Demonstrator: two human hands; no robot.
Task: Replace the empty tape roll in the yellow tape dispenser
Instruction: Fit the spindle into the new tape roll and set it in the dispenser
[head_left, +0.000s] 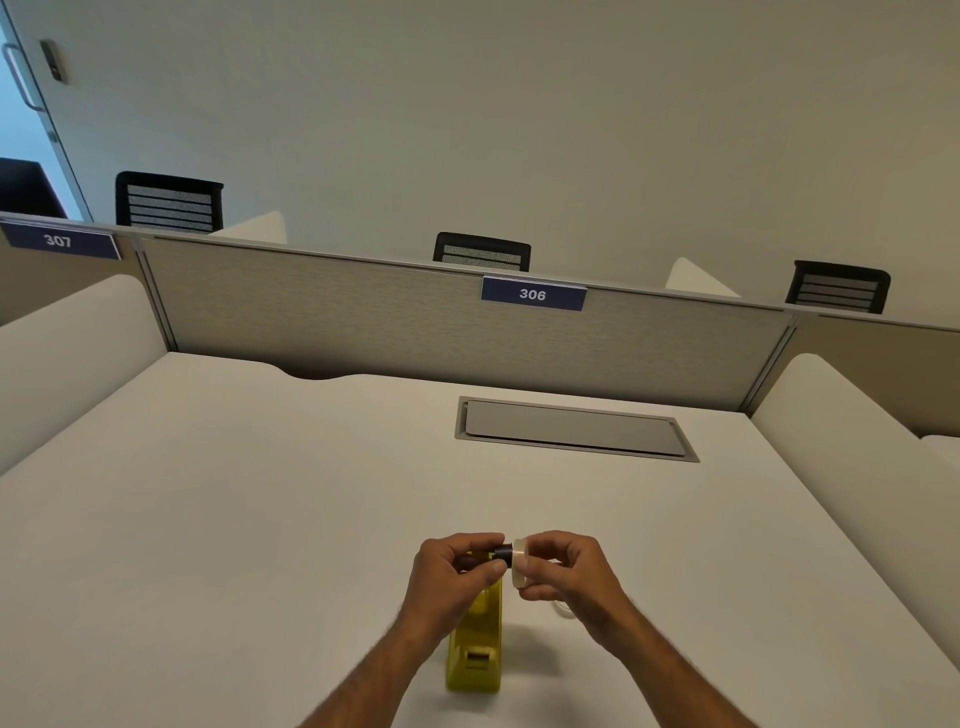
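The yellow tape dispenser (477, 649) stands on the white desk (260, 519) near the front edge, its far end hidden under my hands. Above it my left hand (452, 571) pinches a small dark spindle (502, 552) by one end. My right hand (569, 569) grips a whitish tape roll (520, 564) by its rim. The roll sits against the spindle's free end. A pale ring-like piece (563, 609) lies on the desk below my right hand, mostly hidden.
A grey cable hatch (574, 428) is set into the desk farther back. A fabric partition (363, 317) with a label 306 closes the far side. Padded white dividers (852, 431) flank the desk left and right. Black chairs show beyond the partition.
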